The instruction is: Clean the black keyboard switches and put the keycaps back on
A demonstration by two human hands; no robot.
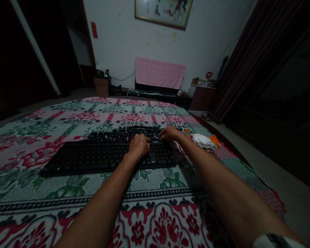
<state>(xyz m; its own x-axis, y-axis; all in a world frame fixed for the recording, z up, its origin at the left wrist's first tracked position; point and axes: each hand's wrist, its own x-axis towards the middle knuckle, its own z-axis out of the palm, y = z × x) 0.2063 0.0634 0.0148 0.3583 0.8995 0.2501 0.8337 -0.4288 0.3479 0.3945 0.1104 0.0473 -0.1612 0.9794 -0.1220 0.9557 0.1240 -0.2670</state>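
Note:
A black keyboard lies flat on the patterned bedspread, most of its keycaps off and rows of small pale dots showing. Only a few keycaps are on it, one near its right part. Behind its back edge spreads a heap of loose black keycaps. My left hand rests over the keyboard's back right part, fingers curled at the edge of the heap. To its right, my right hand reaches into the heap's right end with its fingers drawn together. Anything inside either hand is hidden or too small to make out.
The floral bedspread covers the surface under the keyboard. To the right lie a crumpled white cloth and an orange item. A thin dark cable runs by my right forearm. A pink cloth hangs by the far wall.

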